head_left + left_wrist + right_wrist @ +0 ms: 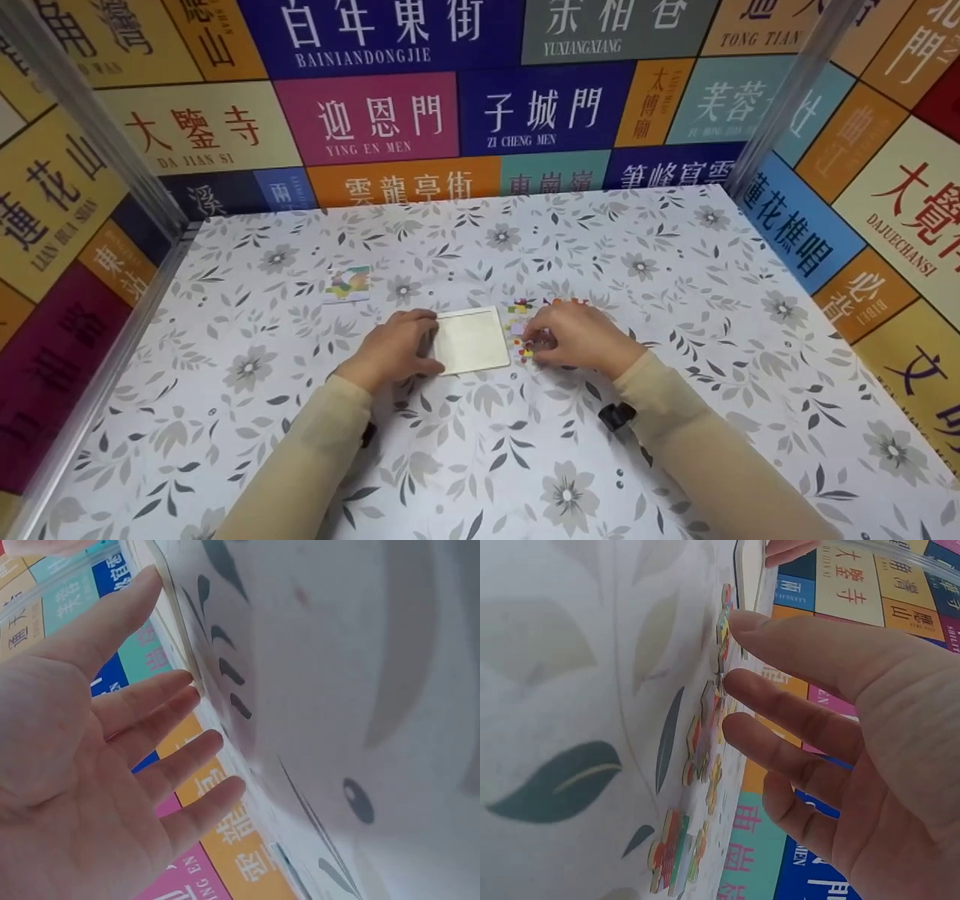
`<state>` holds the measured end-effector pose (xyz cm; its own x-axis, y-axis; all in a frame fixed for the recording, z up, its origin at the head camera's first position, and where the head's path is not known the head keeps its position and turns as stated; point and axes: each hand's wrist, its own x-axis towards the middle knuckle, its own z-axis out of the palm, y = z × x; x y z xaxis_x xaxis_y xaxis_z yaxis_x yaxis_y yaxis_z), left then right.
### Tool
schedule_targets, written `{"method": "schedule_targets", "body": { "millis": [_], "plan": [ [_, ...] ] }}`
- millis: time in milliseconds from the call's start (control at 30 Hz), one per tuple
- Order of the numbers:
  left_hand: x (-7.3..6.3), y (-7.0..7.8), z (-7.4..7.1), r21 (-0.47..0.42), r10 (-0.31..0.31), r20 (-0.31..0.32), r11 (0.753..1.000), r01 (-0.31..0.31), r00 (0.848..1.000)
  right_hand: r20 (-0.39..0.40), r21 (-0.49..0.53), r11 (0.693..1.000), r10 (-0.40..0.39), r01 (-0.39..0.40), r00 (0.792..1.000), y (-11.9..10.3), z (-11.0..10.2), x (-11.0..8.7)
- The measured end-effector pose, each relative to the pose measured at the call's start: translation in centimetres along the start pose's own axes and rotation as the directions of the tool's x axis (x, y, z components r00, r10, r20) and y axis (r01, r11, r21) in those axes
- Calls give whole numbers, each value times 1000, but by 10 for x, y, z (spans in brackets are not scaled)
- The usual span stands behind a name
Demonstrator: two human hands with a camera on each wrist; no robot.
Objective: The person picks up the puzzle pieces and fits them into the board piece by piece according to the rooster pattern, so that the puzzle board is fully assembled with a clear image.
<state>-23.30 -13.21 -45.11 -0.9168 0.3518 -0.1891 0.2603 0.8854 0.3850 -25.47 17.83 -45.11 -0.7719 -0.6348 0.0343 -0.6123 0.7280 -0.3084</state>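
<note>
A shallow cream puzzle tray [472, 341] with a thin raised rim lies on the table between the hands. My left hand [394, 346] rests at its left side; in the left wrist view the thumb [142, 596] and index fingertip touch the edge, the fingers nearly straight. My right hand [581, 336] is low over a group of small colourful puzzle pieces [519, 307] right of the tray and covers part of them. Seen from the right wrist, its thumb tip is right at one puzzle piece [724, 630], with the other fingers loosely bent and apart from the thumb.
A small square multicoloured picture card [347, 283] lies behind and left of the left hand. More puzzle pieces [671, 851] lie flat near the right fingers. A white floral cloth [480, 450] covers the table, with colourful lettered panels [367, 116] standing around it.
</note>
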Motion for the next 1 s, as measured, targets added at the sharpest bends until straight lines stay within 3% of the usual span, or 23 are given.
{"method": "schedule_targets", "body": {
  "millis": [333,433,633,1000],
  "plan": [
    [2,-2,-5,2,53,26,999,-53,998,-6,-33,999,-31,31,1000,1,1,5],
    [3,-2,-4,9,42,27,999,-42,999,-3,-27,999,-27,27,1000,1,2,4],
    [3,-1,-3,8,34,19,999,-34,999,5,-15,1000,-10,10,1000,2,4,3],
    [3,-5,-3,37,59,-22,998,-58,998,-23,-32,998,-51,51,998,0,6,5]
  ]
}}
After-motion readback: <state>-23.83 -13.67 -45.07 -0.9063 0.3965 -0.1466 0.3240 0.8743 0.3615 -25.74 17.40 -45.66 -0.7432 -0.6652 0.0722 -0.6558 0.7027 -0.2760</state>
